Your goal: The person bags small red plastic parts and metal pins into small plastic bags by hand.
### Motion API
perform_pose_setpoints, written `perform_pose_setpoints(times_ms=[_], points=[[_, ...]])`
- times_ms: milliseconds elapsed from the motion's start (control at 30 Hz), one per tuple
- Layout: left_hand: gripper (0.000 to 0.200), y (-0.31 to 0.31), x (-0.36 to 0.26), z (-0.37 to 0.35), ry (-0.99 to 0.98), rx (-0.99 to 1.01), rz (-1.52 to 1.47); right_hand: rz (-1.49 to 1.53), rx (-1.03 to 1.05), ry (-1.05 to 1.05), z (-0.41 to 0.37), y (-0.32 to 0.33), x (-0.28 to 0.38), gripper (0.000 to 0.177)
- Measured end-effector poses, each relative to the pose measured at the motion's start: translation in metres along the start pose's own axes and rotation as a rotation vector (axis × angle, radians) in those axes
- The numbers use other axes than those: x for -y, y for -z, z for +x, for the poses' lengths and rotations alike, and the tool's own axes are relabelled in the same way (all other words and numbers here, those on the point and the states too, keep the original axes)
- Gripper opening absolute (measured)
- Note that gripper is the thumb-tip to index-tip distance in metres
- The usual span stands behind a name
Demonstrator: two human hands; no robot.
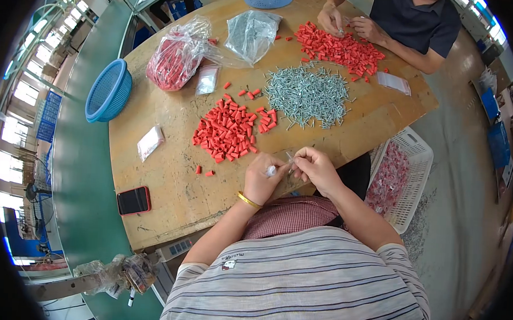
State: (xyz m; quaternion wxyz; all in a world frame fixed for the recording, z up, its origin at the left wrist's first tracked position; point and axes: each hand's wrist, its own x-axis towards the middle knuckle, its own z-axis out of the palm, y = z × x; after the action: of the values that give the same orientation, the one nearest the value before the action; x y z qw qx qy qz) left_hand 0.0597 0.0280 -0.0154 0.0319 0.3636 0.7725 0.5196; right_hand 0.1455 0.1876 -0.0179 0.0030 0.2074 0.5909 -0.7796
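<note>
I see a wooden bench (pixel 170 179) on a concrete workshop floor, with red plugs (pixel 229 130) and screws (pixel 308 93) heaped mid-bench. At its near edge a small clear bag (pixel 288 161) spans roughly left-right; my left hand (pixel 260 182) and right hand (pixel 318 169) curl inward, fingers pinched on it

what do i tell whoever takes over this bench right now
Hands: left hand and right hand both pinch a small clear bag at the table edge.
Ahead: red plugs and screws lie in loose piles.
Done: filled bags sit in the white basket on the right.
Left: both piles are large; flat clear bags lie on the table.
</note>
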Motion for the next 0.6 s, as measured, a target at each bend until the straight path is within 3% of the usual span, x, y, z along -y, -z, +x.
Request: perform_pose_setpoints(times_ms=[400, 600], points=[[0.012, 0.000, 0.000, 0.000, -0.043, -0.003, 0.040, -0.022, 0.044, 0.032, 0.002, 0.004, -0.002, 0.012], [0.016, 0.009, -0.001, -0.004, 0.299, 0.247, -0.059, -0.113, -0.045, 0.216, -0.003, -0.001, -0.013, 0.004]])
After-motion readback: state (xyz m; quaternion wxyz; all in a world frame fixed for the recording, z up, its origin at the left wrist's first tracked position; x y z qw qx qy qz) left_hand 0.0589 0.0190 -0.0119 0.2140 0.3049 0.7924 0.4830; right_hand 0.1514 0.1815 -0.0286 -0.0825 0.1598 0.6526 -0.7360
